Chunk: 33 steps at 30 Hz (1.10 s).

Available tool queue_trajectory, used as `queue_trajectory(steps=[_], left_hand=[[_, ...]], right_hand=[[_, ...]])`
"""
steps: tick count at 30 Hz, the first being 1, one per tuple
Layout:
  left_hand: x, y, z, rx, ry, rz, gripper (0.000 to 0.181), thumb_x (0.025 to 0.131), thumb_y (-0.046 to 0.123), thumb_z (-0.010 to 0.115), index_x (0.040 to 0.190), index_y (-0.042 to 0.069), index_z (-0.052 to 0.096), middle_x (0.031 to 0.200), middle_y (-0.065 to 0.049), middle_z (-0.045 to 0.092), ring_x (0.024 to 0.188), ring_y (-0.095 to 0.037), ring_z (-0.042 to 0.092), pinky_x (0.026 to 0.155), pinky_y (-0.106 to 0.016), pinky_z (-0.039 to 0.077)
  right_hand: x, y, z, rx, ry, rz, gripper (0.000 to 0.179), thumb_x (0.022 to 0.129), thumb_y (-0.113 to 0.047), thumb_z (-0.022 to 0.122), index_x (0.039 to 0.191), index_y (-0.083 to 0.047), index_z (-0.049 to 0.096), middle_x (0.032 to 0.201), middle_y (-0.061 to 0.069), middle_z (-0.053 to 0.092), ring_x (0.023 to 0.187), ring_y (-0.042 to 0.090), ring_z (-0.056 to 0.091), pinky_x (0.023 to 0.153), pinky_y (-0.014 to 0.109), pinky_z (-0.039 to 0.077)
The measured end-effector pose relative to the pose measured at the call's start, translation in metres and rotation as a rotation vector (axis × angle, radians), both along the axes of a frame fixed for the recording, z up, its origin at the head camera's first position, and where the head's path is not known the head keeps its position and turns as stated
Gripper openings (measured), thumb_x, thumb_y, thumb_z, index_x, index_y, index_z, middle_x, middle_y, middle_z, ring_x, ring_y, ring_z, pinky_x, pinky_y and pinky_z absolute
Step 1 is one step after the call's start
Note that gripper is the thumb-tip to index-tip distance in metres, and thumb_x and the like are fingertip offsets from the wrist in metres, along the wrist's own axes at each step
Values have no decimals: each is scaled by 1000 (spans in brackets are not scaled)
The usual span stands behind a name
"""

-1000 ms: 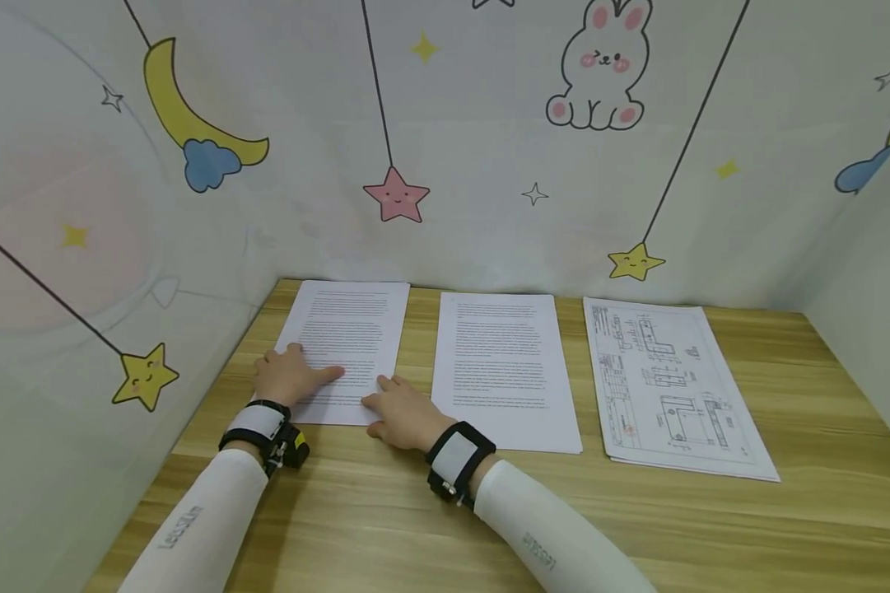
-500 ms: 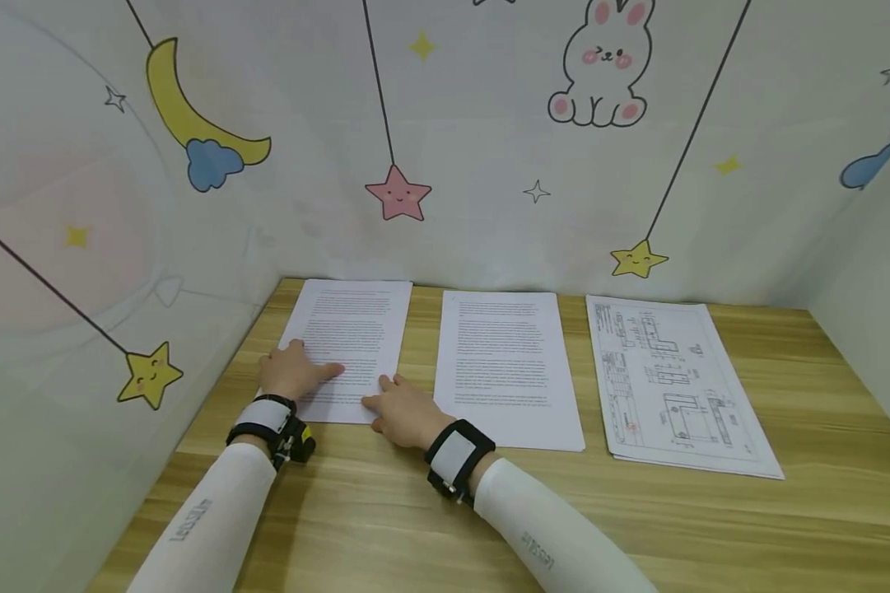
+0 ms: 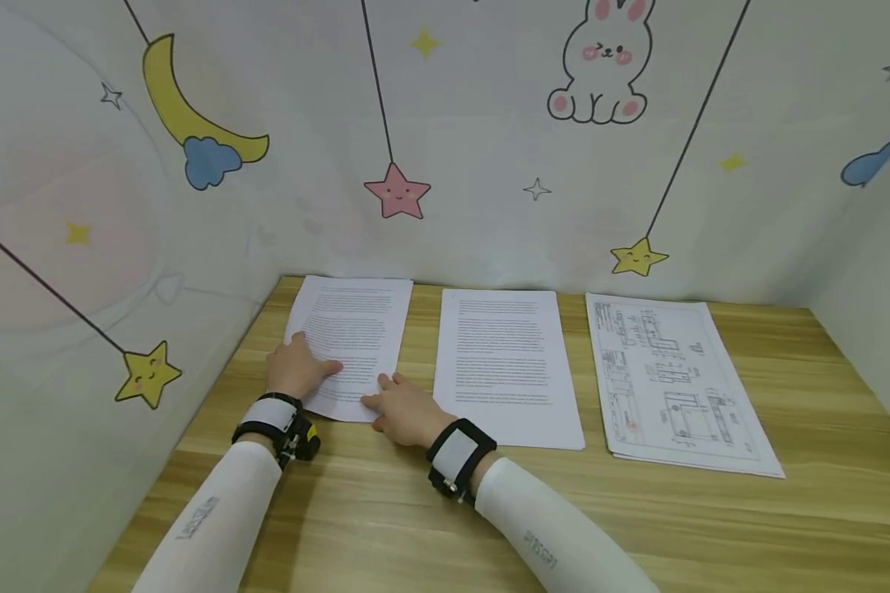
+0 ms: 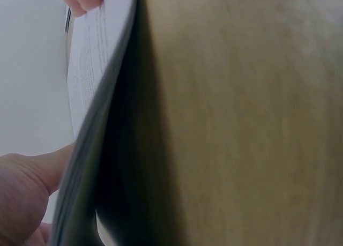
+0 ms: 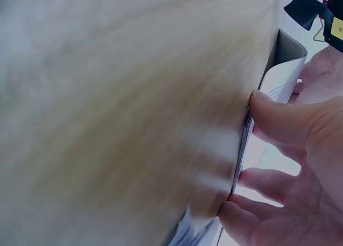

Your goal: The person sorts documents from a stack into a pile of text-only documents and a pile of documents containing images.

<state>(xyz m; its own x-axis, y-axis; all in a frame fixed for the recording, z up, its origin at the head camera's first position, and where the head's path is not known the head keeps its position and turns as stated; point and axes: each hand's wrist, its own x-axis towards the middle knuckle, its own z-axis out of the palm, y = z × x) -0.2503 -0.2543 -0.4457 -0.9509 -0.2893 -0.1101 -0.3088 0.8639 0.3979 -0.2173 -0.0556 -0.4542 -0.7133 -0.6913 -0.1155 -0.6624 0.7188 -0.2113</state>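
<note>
As L hand is gripping left paper stack by bowed L edge on table, R hand is resting at near R corner; handling's apparently unfinished, mid stack & drawings lying untouched

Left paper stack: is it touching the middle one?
Apart: the head view shows a strip of wooden table between the left paper stack and the middle paper stack.
</note>
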Motion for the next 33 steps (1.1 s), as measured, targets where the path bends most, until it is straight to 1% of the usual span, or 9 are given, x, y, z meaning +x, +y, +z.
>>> queue_trajectory(steps=[4, 7, 10, 14, 17, 21, 25, 29, 33], left_hand=[[2, 0, -1, 2, 15, 0, 86, 87, 36, 73, 145, -13, 34, 134, -39, 52, 117, -53, 55, 92, -57, 50], [2, 1, -4, -18, 23, 5, 86, 87, 38, 73, 145, -13, 34, 132, -39, 53, 115, -53, 57, 89, -57, 51], [-2, 4, -7, -35, 28, 2, 87, 88, 38, 72, 147, -12, 31, 131, -40, 54, 116, -54, 56, 90, -58, 51], [-6, 6, -8, -34, 35, 2, 86, 88, 37, 70, 149, -10, 30, 135, -41, 50, 123, -58, 49, 95, -63, 47], [-6, 5, -7, -54, 30, 8, 83, 87, 40, 70, 145, -9, 38, 135, -40, 50, 123, -58, 47, 94, -65, 47], [-3, -1, -7, -77, 1, -15, 80, 88, 47, 67, 142, -8, 44, 137, -38, 49, 124, -57, 47, 96, -65, 45], [0, -5, -12, -52, -38, -51, 84, 91, 52, 61, 146, -8, 39, 145, -39, 38, 134, -58, 36, 104, -69, 36], [0, -4, -20, -45, -73, -86, 87, 93, 56, 54, 150, -6, 31, 149, -40, 28, 140, -58, 24, 108, -75, 25], [-1, 0, -19, -53, -85, -118, 88, 95, 56, 51, 152, -5, 26, 149, -42, 22, 141, -60, 19, 109, -77, 20]], right_hand=[[0, 0, 0, -9, -7, -7, 43, 95, -27, 65, 138, -25, 60, 147, 13, 52, 139, 35, 47, 109, 40, 46], [0, 1, 1, -5, -6, -17, 42, 95, -26, 65, 137, -25, 61, 148, 13, 52, 139, 35, 47, 108, 41, 48], [0, 2, 1, 0, 7, -16, 42, 95, -26, 65, 137, -26, 61, 147, 12, 52, 139, 34, 49, 108, 39, 48], [-1, 2, 1, -6, 15, -3, 41, 96, -26, 64, 137, -25, 61, 146, 12, 54, 138, 33, 49, 110, 38, 46], [-1, 2, 0, -10, 11, 6, 41, 96, -26, 64, 137, -24, 61, 147, 12, 53, 138, 33, 49, 111, 38, 45], [-3, 2, 0, 11, 26, 22, 40, 97, -27, 63, 137, -24, 61, 146, 11, 55, 136, 31, 51, 108, 37, 47], [-4, 2, 0, 42, 43, 36, 40, 98, -29, 62, 138, -24, 61, 142, 10, 57, 133, 30, 53, 104, 37, 51], [-2, 5, 1, 52, 28, 28, 42, 98, -31, 62, 139, -23, 59, 142, 10, 56, 135, 33, 52, 101, 42, 52], [-2, 10, 3, 28, -6, 10, 43, 98, -31, 61, 140, -22, 59, 145, 10, 54, 136, 35, 49, 98, 44, 53]])
